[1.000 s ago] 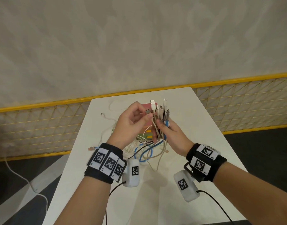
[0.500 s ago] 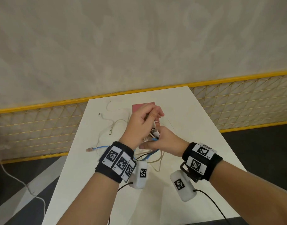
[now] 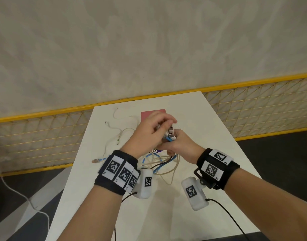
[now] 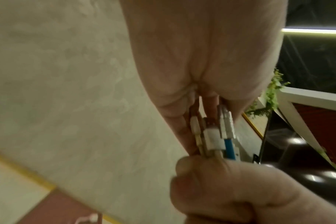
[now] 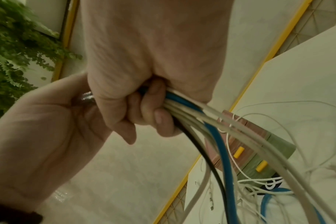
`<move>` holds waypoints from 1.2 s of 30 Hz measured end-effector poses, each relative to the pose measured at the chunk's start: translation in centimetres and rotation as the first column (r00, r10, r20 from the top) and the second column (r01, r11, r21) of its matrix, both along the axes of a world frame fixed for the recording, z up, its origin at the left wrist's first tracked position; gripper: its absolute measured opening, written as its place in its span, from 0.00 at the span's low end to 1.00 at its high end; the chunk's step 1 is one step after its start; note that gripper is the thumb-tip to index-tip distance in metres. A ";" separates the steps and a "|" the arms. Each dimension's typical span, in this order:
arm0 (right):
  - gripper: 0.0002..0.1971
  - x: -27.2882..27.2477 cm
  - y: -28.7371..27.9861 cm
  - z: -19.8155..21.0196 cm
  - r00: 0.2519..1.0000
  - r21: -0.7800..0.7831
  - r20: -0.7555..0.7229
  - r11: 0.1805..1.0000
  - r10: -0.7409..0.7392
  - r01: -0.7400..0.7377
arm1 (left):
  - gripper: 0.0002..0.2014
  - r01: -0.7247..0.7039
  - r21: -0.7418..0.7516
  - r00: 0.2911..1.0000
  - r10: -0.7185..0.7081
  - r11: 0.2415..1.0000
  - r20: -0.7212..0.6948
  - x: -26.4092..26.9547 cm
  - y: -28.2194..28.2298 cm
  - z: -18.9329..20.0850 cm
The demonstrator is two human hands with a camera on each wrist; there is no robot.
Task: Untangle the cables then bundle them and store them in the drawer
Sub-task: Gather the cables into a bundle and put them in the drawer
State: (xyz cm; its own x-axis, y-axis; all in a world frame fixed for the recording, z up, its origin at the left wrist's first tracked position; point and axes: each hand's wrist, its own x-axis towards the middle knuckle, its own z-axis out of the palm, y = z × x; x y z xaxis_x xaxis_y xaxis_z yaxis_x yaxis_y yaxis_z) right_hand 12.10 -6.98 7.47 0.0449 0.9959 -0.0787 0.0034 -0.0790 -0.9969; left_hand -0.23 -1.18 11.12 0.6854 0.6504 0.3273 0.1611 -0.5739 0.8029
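My right hand [image 3: 174, 142] grips a bundle of cables [image 5: 207, 121] in its fist: white, beige, blue and black ones. Their plug ends [image 3: 170, 135] stick up out of the fist. My left hand [image 3: 164, 126] reaches over from the left and pinches those plug ends [image 4: 213, 133] with its fingertips. Below the hands the rest of the cables hangs down in loops [image 3: 159, 164] onto the white table [image 3: 210, 136]. The small pink drawer box [image 3: 152, 113] stands just behind the hands; its green lower drawers with yellow handles [image 5: 259, 165] show in the right wrist view.
Loose white cables [image 3: 119, 134] lie on the table's left part, and a blue cable's plug [image 3: 95, 160] lies near the left edge. A yellow mesh fence [image 3: 253, 108] runs behind the table. Another white cable [image 3: 19, 193] trails on the dark floor at left.
Both hands have dropped lower toward the table with the bundle. My left hand has moved over the top of the plug ends, which stood clear above the hands before.
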 end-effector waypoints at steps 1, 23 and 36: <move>0.10 0.1 0.0 0.0 1.000 0.012 0.014 1.000 0.002 -0.003 | 0.04 0.041 0.038 0.995 -0.038 0.998 -0.091 0.0 0.1 0.1; 0.48 0.5 1.9 0.0 0.999 0.193 0.030 0.981 -0.036 0.030 | 0.21 -0.128 0.551 0.928 0.295 0.825 -0.225 2.4 1.1 -1.7; 0.18 0.7 1.2 -0.8 0.951 0.142 0.305 0.985 0.054 -0.102 | 0.16 -0.439 0.504 0.818 0.563 0.744 -0.119 0.3 2.8 -1.1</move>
State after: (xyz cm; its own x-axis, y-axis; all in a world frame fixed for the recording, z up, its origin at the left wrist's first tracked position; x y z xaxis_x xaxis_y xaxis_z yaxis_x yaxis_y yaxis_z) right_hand 12.77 -5.74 6.67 -0.0358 0.9961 0.0810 0.3032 0.0880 -0.9489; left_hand 0.09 1.58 10.01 0.3970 0.7519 0.5264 0.6820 -0.6255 0.3791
